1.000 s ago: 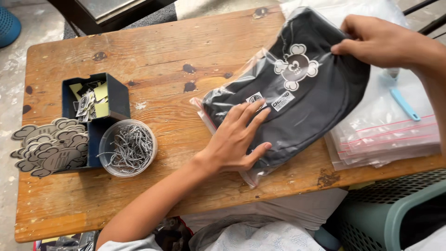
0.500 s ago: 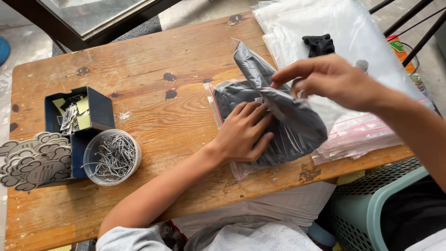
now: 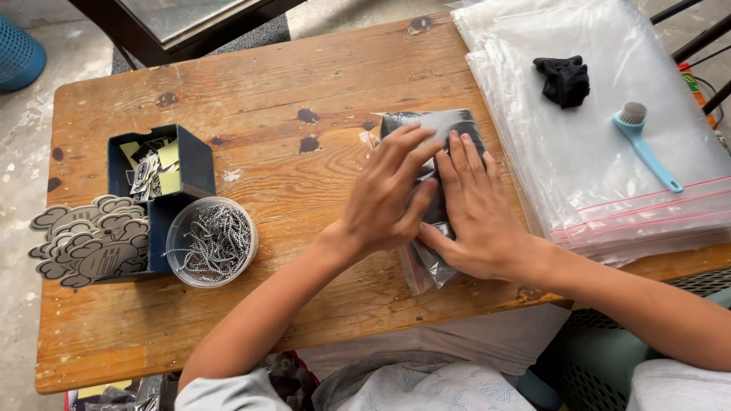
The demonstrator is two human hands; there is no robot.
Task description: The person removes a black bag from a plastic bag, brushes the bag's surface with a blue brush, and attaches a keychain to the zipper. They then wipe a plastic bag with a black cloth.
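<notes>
**Both hands flat on the bagged black garment**

I've got my left hand [image 3: 388, 194] and right hand [image 3: 476, 213] spread open, pressing the bagged black garment [image 3: 434, 125] down mid-surface, gripping nothing. Stack of clear zip bags [image 3: 609, 190] sits just right, carrying a blue brush [image 3: 647, 144]. Chain tub [image 3: 212, 242] and sticker box [image 3: 160, 171] sit well left.

I see both hands pressed flat on a folded black garment in a clear bag [image 3: 435, 125] on the wooden table [image 3: 289, 84]: left hand [image 3: 388, 199] beside right hand [image 3: 476, 217]. A stack of clear bags [image 3: 609, 190] lies just right, carrying a blue brush [image 3: 647, 144].
</notes>
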